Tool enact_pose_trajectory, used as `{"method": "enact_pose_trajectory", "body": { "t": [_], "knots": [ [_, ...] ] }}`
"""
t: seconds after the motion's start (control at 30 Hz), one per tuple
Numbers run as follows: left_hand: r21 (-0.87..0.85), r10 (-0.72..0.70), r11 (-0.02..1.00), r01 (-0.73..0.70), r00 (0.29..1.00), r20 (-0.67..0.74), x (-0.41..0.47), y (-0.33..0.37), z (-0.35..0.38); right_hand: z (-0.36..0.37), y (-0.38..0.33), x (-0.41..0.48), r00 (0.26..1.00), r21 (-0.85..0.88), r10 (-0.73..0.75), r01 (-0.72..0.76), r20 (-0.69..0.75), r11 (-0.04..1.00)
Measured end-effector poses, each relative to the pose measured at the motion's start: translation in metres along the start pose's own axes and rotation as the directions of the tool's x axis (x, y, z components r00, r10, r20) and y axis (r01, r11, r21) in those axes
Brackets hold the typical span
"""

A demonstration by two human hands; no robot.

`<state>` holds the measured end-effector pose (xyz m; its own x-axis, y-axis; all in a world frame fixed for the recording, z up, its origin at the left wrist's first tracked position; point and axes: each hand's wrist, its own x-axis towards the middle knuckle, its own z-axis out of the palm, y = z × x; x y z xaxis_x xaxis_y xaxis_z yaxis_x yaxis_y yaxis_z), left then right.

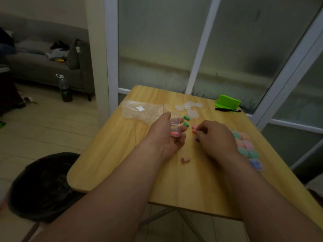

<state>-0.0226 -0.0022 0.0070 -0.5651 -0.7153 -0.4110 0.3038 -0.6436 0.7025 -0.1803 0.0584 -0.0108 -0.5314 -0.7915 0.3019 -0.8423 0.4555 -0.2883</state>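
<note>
- A small clear case [175, 123] is held in the left hand [167, 137], cradled between thumb and curled fingers, with its open side turned up and toward the right.
- One pink plug [175, 133] is seen lying inside the case.
- The right hand [216, 137] is set knuckles-up on the table [122, 163], fingers curled down onto the loose pink plugs [194, 129]. Whether a pinch has closed on one cannot be told.
- A purple plug [197, 139] lies just under the same fingertips.
- Key relation: the loose pink plugs lie just right of the case, between the two hands. Their long axes run roughly across the table, ends toward the case. The right hand is the nearer one, so a short carry leftward is judged to be what the next move calls for.
- Two green plugs [186, 121] lie just beyond the case; a tan plug [185, 159] lies nearer the body.
- Also noted: a plastic bag [139, 110], empty cases [189, 106] and filled cases [244, 145].
- Writing: a white sticker [139, 108] on the bag and print on a black pen [228, 110], both too blurred to be read.
</note>
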Motion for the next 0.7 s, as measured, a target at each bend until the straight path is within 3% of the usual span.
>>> {"method": "enact_pose_trajectory", "body": {
  "t": [0.13,0.7],
  "knots": [
    [-0.009,-0.009,1.000,0.010,1.000,0.013,0.004,0.000,-0.001,0.004,-0.003,-0.001,1.000,-0.071,-0.025,0.023,-0.019,0.997],
    [0.002,-0.015,1.000,0.015,1.000,0.023,0.000,-0.001,-0.003,0.010,-0.017,0.007,0.987,-0.088,0.148,-0.153,-0.063,0.984]
  ]
}}
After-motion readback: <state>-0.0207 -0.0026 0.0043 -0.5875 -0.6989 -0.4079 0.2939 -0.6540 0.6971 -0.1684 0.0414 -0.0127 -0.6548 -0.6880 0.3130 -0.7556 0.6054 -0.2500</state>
